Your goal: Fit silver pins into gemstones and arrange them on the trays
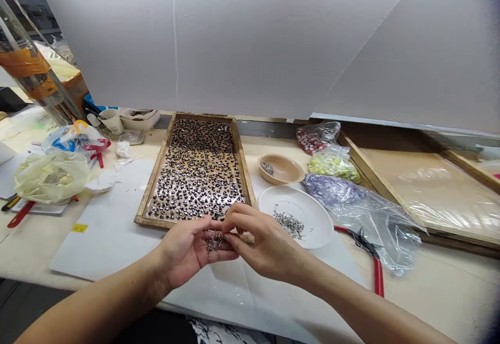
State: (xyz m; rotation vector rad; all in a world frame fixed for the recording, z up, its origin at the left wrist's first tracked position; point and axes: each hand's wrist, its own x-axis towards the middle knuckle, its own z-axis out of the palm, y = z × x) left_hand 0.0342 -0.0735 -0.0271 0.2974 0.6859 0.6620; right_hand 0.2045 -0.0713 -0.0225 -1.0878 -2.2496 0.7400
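My left hand (pixel 186 250) lies palm up at the near edge of a wooden tray (pixel 151 177), cupped round a small bunch of thin metal pins (pixel 213 241). My right hand (pixel 261 241) meets it from the right, its fingertips pinched together at the pins. The tray is lined with clear film and covered with several small dark beads (pixel 197 169). Right of my hands a white plate (pixel 312 214) carries a heap of the same pins, and a tan bowl (pixel 287 169) behind it holds a few small metal pieces.
Red-handled pliers (pixel 371 258) lie right of the plate. Plastic bags of red, green and purple pieces (pixel 332 164) sit behind them, beside a second film-lined wooden tray (pixel 429 193). At the left are crumpled bags, a cup (pixel 112 121) and red-handled tools. A white board stands behind.
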